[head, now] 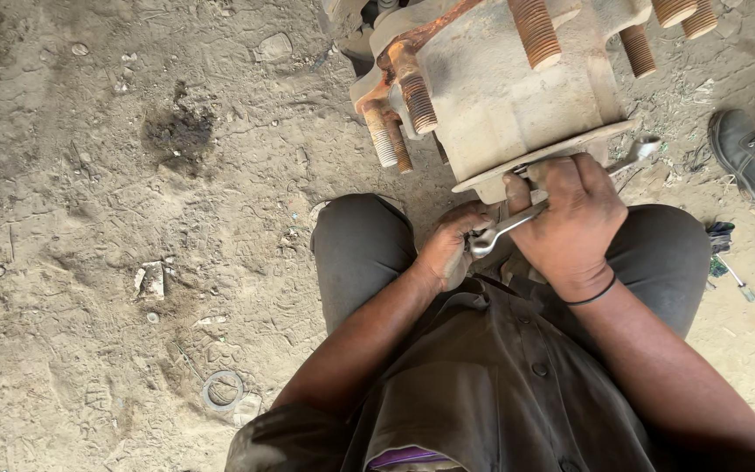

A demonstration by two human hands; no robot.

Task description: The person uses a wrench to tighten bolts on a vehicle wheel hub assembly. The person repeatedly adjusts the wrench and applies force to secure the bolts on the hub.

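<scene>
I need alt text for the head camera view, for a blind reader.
Seen from above, a squatting person's right hand holds a metal wrench under the flange of a dusty wheel hub with rusty studs; the left hand reaches beneath it.

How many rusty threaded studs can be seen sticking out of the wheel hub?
6: two side by side at the hub's left, one top centre, one right, two at the top right. More may be hidden.
</scene>
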